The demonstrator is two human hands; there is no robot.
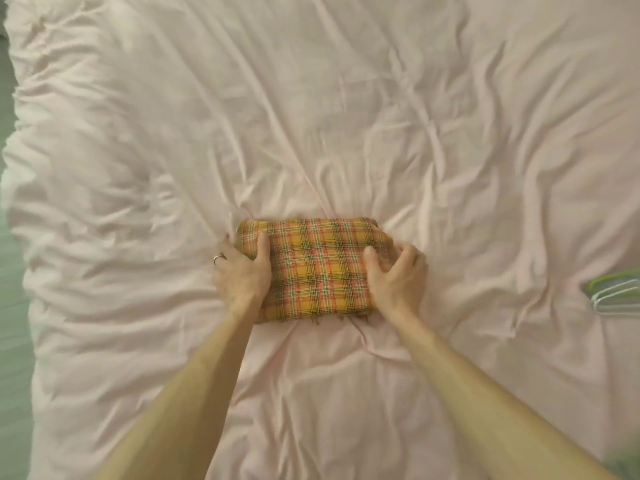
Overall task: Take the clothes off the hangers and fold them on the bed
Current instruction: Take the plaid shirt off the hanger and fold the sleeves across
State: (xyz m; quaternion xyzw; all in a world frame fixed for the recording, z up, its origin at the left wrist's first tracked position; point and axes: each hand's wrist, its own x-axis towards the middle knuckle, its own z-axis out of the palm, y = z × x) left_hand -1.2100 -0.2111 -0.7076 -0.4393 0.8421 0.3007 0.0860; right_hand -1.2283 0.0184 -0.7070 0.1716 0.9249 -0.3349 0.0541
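A yellow plaid garment (317,268), folded into a compact rectangle, lies in the middle of the pink bed (311,116). My left hand (242,273) grips its left edge, thumb on top and fingers tucked underneath. My right hand (398,277) grips the right edge the same way, thumb on top. A ring shows on a finger of my left hand.
Several empty hangers (614,294), white and green, lie at the bed's right edge. The rumpled pink cover fills the view. The floor (8,271) shows along the left side of the bed.
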